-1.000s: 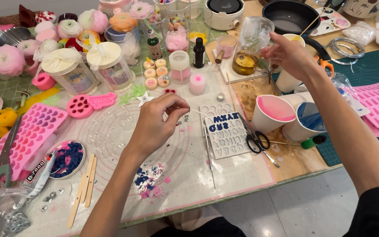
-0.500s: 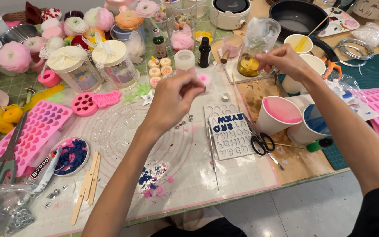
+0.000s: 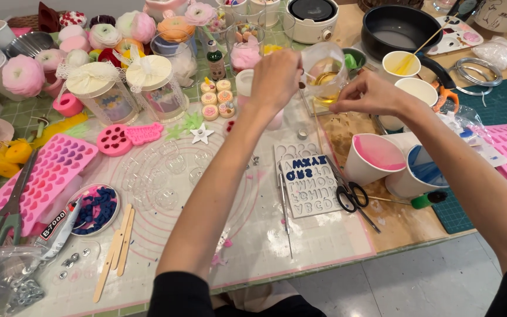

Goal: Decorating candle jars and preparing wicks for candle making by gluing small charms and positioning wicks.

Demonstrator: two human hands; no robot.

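My left hand (image 3: 275,79) and my right hand (image 3: 366,94) meet over the back middle of the craft table. Between them is a small clear plastic bag (image 3: 324,66) with something amber-yellow showing low in it. The left hand grips the bag's left side and hides part of it. The right hand pinches its right edge with the fingertips. Below the hands lies a clear letter mould (image 3: 305,185) with some blue-filled letters, on a see-through silicone mat (image 3: 165,182).
A pink-filled cup (image 3: 377,155) and a blue-filled cup (image 3: 421,170) stand to the right, with scissors (image 3: 350,196) beside the mould. A black pan (image 3: 397,29) is at the back. To the left are pink moulds (image 3: 42,176), a dish of blue pieces (image 3: 95,208), wooden sticks (image 3: 115,252) and lidded jars (image 3: 98,91).
My left hand rose from the mat and moved back and right onto the bag. My right hand brought the bag lower and nearer to me.
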